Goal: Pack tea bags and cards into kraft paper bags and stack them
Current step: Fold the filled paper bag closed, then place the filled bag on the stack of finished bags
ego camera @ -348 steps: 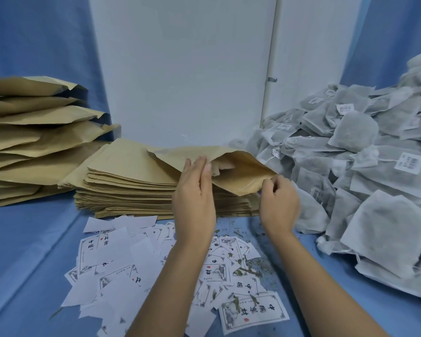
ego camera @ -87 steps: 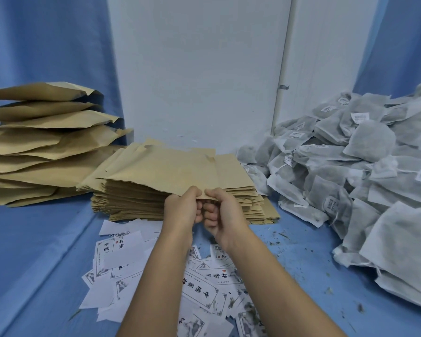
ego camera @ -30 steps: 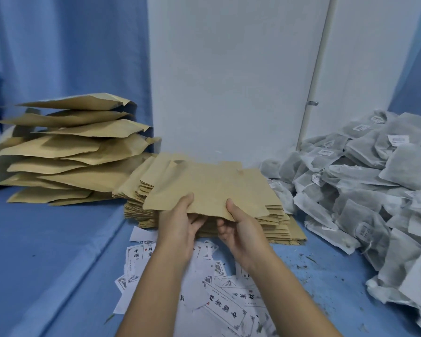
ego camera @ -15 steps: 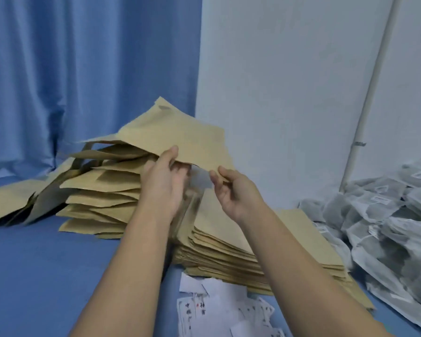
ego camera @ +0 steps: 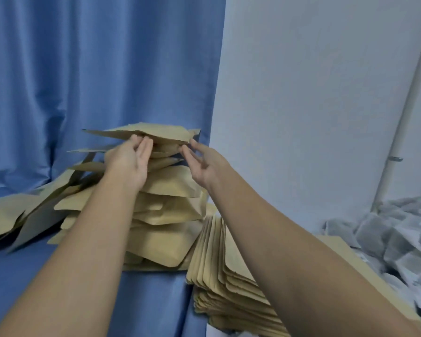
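A filled kraft paper bag (ego camera: 156,133) lies on top of the tall stack of filled kraft bags (ego camera: 170,183) at the left, in front of the blue curtain. My left hand (ego camera: 129,161) holds this top bag's near edge with its fingertips. My right hand (ego camera: 199,161) is at the bag's right corner, with thumb and forefinger stretched out and slightly apart, just touching it. A lower pile of flat, empty kraft bags (ego camera: 219,263) sits under my right forearm. Grey tea bags (ego camera: 394,234) are heaped at the right edge. No cards show.
More kraft bags (ego camera: 15,215) have slid down flat to the left of the tall stack. A blue cloth (ego camera: 151,300) covers the table. A white wall and a white pipe (ego camera: 404,132) stand behind.
Both hands have carried the filled bag up and left from the flat pile and set it on the tall stack. The right hand's grip has loosened. The view has swung left.
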